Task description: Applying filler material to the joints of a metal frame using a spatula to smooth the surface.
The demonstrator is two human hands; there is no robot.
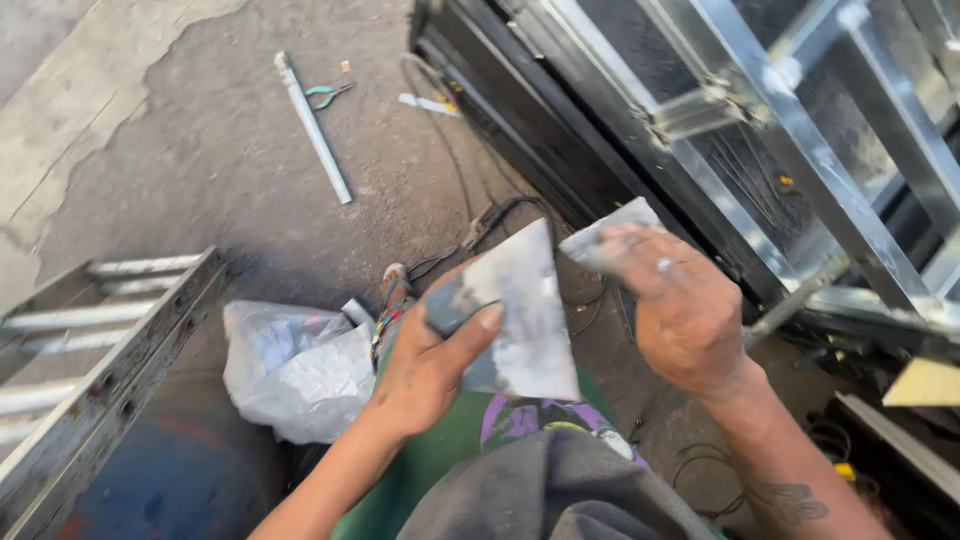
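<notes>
My left hand [425,365] pinches the larger grey sheet piece [520,320] upright before me, thumb across its face to steady it; my right hand [680,310] grips a smaller scrap [600,240], possibly sandpaper. The metal frame [800,150] crowds the right, a plastic bag [295,370] and ladder [90,360] the left.

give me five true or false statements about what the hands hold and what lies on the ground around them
1. The left hand holds a grey, smudged sheet with the thumb on top. True.
2. The right hand is empty. False: it grips a smaller grey piece.
3. A ladder lies at the left. True.
4. The green-handled pliers lie on the white plastic bag. False: they lie on bare ground beside a metal bar, far from the bag.
5. The metal frame stands at the left. False: it is at the right.
</notes>
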